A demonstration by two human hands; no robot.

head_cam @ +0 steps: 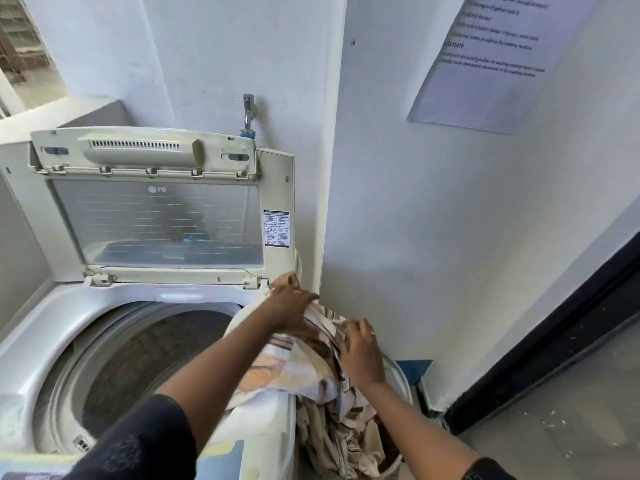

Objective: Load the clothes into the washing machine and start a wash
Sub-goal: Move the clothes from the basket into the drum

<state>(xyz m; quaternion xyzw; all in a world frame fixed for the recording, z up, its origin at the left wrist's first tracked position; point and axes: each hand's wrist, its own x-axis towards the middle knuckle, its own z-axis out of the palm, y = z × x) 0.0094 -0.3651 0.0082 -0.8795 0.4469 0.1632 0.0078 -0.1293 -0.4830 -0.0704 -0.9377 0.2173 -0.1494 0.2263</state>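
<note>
Here, loading step, judged early. Washing machine (41, 341): top-loader, lid (156, 220) raised against wall, drum (138, 358) showing no clothes inside. Clothes (298, 368): striped bundle draped over machine's right edge, rest trailing into basket (401, 375) just beside. Left hand (291, 303) lies on bundle, fingers fairly straight; right hand (360, 351) curls into cloth lower down. Next move likely calls for lifting bundle leftward over rim into drum. Control panel cut off at bottom; basket mostly hidden; hands blurred.
</note>
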